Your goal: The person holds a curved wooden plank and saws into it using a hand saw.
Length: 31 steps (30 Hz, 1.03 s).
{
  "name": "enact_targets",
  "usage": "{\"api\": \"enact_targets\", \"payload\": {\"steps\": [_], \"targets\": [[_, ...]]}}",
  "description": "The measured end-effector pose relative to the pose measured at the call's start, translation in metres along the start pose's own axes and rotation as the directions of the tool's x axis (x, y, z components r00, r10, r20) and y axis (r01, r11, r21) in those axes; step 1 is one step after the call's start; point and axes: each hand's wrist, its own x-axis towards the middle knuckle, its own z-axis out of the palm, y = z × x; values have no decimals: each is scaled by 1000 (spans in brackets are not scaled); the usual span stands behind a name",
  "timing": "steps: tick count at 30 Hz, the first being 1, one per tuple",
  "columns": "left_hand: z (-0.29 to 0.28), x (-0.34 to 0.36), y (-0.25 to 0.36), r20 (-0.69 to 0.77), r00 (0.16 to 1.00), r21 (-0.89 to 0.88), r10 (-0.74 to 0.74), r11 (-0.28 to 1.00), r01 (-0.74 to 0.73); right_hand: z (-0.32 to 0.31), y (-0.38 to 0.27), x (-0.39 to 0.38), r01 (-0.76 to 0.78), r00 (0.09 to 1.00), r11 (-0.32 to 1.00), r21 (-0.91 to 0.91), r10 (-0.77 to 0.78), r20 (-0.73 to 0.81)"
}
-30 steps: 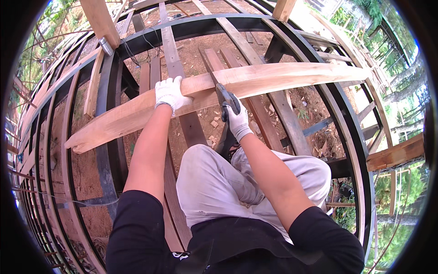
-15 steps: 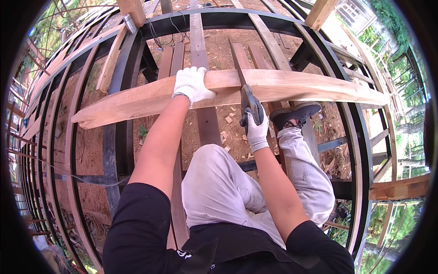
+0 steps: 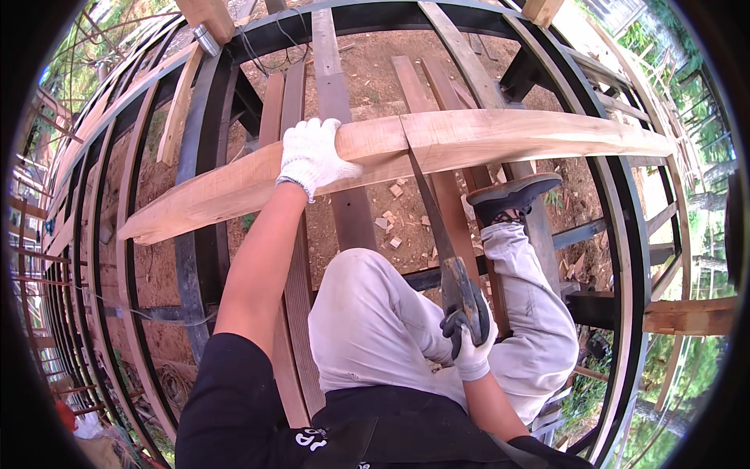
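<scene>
Saw (image 3: 432,205) drawn back since earlier — right hand (image 3: 471,334) fisted on handle, left hand (image 3: 312,155) fingers wrapped over plank (image 3: 406,152). Keep strokes straight, plank pinned.

An open-air building site in bright daylight. Black steel beams (image 3: 205,156) run in a frame from near to far, with weathered wooden slats (image 3: 334,94) laid lengthwise between them. Through the gaps lies bare reddish-brown earth (image 3: 367,62), strewn with pale wood chips (image 3: 391,223). Green trees (image 3: 687,102) crowd the right edge, more foliage (image 3: 74,62) shows far left. A timber joist (image 3: 691,316) juts in at the right.
</scene>
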Motion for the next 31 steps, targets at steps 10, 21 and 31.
{"api": "enact_targets", "payload": {"steps": [10,21,31], "targets": [[5,4,16,-15,1000,-52,23,998,-23,68,26,204,234,961,943,-236,-261,-93],[2,-2,5,-4,1000,-5,18,1000,-18,18,38,72,277,954,934,-227,-295,-50],[3,-4,0,36,999,-16,10,1000,-9,42,38,148,285,955,935,-210,-257,151]]}}
